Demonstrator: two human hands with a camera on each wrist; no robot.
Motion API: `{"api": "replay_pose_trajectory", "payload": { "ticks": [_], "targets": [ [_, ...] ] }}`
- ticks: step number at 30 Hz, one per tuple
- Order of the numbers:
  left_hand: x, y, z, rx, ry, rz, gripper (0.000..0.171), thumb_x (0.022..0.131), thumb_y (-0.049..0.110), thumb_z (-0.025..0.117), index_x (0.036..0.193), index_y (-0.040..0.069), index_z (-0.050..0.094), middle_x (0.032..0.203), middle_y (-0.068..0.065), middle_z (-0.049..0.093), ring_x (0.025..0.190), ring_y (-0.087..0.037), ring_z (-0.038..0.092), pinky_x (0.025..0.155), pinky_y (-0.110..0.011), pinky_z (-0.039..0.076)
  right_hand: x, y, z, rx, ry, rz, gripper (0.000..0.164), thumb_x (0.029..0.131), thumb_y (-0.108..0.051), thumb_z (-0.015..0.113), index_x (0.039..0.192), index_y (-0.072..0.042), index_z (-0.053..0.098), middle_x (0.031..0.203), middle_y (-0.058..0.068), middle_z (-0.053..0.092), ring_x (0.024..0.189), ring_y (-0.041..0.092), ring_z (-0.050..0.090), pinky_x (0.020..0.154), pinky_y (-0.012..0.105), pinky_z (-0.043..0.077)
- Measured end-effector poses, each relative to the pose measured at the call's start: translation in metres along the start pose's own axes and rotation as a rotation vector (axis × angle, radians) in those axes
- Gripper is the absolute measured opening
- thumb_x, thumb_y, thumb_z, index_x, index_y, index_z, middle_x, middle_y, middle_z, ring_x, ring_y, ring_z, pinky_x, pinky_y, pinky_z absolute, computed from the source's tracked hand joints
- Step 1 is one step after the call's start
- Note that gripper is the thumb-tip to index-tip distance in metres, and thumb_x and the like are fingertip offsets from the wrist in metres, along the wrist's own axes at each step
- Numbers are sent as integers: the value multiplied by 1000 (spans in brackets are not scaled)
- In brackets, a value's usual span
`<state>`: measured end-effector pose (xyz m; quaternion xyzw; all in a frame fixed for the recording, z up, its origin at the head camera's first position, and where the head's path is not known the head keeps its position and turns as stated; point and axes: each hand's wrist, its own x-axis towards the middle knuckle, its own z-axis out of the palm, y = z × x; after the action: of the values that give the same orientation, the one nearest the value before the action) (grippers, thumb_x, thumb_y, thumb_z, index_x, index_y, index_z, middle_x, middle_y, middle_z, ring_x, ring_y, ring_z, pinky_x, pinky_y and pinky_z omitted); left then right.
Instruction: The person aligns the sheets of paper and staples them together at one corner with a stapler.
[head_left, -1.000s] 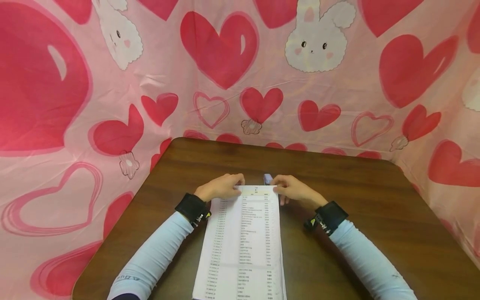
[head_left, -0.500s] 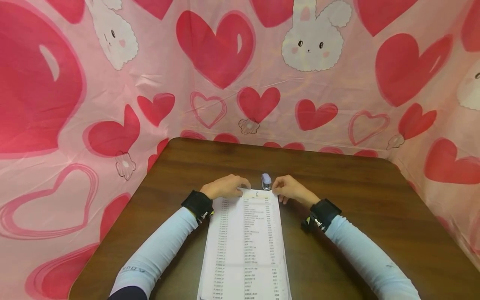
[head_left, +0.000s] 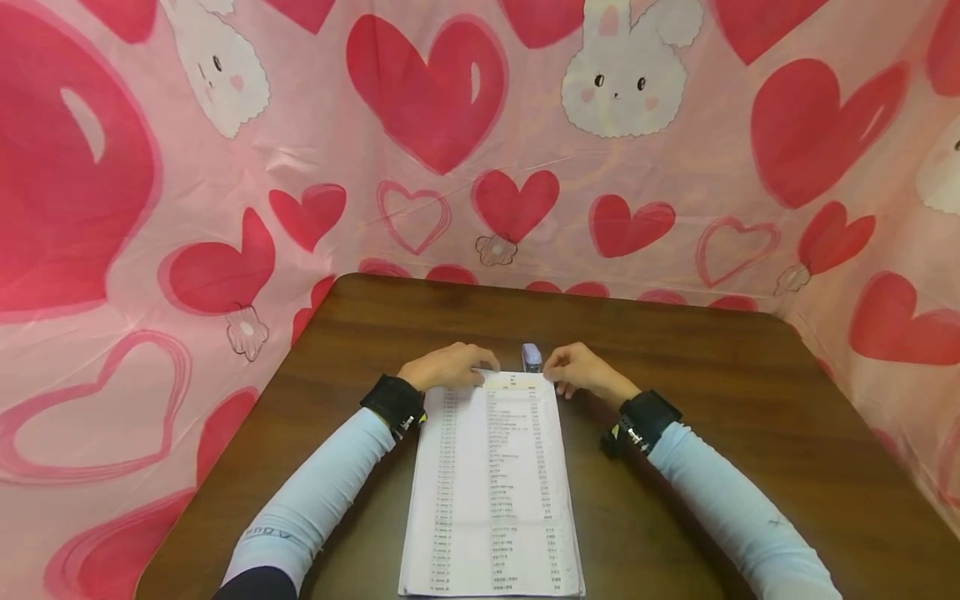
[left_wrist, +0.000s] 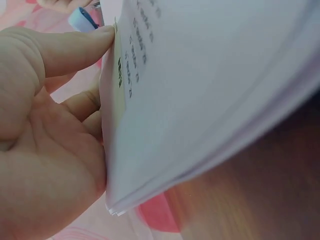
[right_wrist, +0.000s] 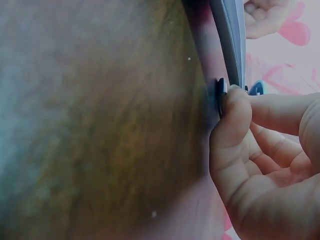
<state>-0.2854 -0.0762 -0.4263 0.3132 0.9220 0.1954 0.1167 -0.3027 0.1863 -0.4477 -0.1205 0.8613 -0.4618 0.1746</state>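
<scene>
A stack of printed paper sheets (head_left: 487,483) stretches toward me from the middle of the table. My left hand (head_left: 452,367) grips its far left part; in the left wrist view the thumb (left_wrist: 75,50) lies on the printed face and the other fingers go behind the sheets. At the far right corner my right hand (head_left: 588,373) pinches the stack, with thumb and index finger (right_wrist: 232,117) meeting at the paper's edge in the right wrist view. Just beyond the top edge sits a lavender stapler (head_left: 531,357), beside the right fingertips, its near end partly hidden by the paper.
The dark brown wooden table (head_left: 712,400) reaches back to a pink cloth backdrop (head_left: 420,225) with hearts and rabbits, which also lines both sides. Black camera bands (head_left: 651,418) sit on both wrists.
The stack's top edge dipped, showing more of the stapler, then rose slightly to cover its near end again. Its bottom edge has come into view. Both hands stay at the top corners.
</scene>
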Motion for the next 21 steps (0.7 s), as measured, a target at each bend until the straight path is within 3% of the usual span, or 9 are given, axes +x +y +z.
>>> {"api": "replay_pose_trajectory", "payload": {
  "ticks": [21],
  "targets": [
    [14, -6, -6, 47, -34, -45, 30, 83, 19, 60, 113, 21, 58, 107, 3, 56, 91, -17, 48, 83, -37, 38, 18, -2, -6, -41, -7, 55, 12, 77, -14, 66, 86, -6, 62, 72, 13, 58, 50, 26, 55, 44, 34, 46]
  ]
}}
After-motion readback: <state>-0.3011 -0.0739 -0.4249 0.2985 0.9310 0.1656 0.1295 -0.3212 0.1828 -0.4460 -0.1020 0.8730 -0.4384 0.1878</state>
